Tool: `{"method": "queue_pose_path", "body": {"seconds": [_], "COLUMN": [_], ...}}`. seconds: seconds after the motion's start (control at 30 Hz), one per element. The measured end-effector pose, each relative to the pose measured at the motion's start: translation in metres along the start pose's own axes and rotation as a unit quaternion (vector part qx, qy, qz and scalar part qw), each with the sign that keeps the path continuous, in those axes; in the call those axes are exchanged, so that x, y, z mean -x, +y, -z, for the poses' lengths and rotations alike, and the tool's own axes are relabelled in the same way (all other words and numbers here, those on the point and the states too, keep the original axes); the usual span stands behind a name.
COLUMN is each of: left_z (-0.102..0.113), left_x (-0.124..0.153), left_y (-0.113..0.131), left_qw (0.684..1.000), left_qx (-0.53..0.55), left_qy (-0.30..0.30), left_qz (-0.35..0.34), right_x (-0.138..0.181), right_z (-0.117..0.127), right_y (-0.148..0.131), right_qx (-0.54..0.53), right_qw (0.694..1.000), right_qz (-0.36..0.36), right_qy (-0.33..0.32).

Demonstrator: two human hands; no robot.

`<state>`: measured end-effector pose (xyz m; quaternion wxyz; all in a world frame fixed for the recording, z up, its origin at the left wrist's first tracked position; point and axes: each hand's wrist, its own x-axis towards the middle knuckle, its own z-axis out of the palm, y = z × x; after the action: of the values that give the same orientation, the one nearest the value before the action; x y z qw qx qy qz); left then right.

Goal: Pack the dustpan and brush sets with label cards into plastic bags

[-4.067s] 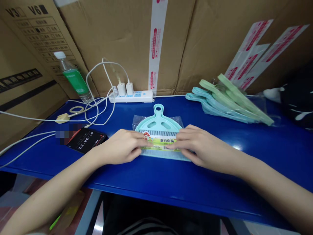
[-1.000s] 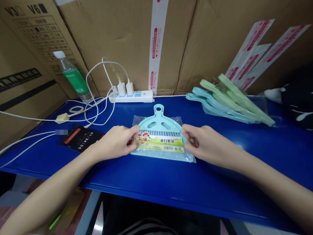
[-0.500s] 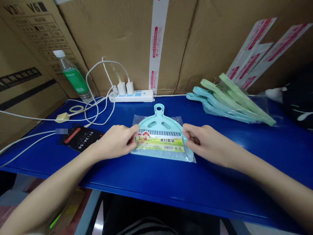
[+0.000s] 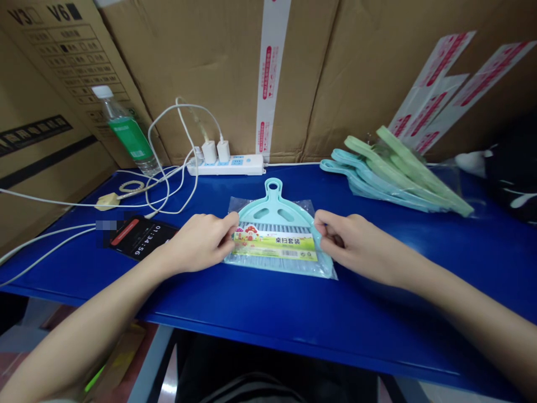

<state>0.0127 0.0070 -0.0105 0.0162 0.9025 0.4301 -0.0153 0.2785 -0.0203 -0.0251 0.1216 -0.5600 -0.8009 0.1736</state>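
A light teal mini dustpan set (image 4: 272, 215) lies in a clear plastic bag in the middle of the blue table (image 4: 293, 319), a yellow-green label (image 4: 277, 246) across its front. My left hand (image 4: 201, 242) pinches the bag's left edge with closed fingers. My right hand (image 4: 350, 243) pinches the bag's right edge the same way. The dustpan's handle loop points away from me.
A phone (image 4: 140, 238) showing a timer lies left of my left hand. Behind are a white power strip (image 4: 229, 165) with chargers and cables, a green-labelled water bottle (image 4: 126, 131), and a pile of teal and green brush handles (image 4: 394, 173) at the right. Cardboard boxes (image 4: 201, 61) wall the back.
Four seconds ago both hands lay flat over the label; now they have moved apart to the bag's side edges and pinch them. Little has moved in the last second.
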Motion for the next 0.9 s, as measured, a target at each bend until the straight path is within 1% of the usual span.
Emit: {"method": "queue_pose_path", "body": {"seconds": [0.13, 0.23, 0.33, 0.5, 0.67, 0.9], "left_z": [0.0000, 0.0002, -0.0002, -0.0008, 0.0002, 0.0001], "left_x": [0.0002, 0.0005, 0.0007, 0.0006, 0.0002, 0.0006], "left_y": [-0.0001, 0.0005, 0.0007, 0.0000, 0.0003, 0.0007], "left_qw": [1.000, 1.000, 1.000, 1.000, 1.000, 1.000], "left_qx": [-0.014, -0.024, -0.025, -0.025, -0.022, -0.024], "left_qy": [-0.004, -0.007, -0.003, 0.004, 0.001, -0.009], "left_qz": [0.006, 0.011, 0.011, 0.007, 0.010, 0.005], "right_x": [0.0008, 0.0025, 0.0048, 0.0072, 0.0068, 0.0060], "right_z": [0.0000, 0.0021, 0.0049, 0.0056, 0.0046, 0.0041], "right_y": [0.0021, 0.0021, 0.0015, 0.0009, 0.0001, -0.0019], "right_qx": [0.002, -0.002, -0.007, 0.014, 0.024, 0.029], "right_qw": [1.000, 1.000, 1.000, 0.998, 0.998, 0.997], "right_qz": [0.012, 0.006, 0.005, 0.022, 0.020, -0.002], "right_qy": [0.006, 0.001, -0.019, -0.054, -0.059, -0.069]}}
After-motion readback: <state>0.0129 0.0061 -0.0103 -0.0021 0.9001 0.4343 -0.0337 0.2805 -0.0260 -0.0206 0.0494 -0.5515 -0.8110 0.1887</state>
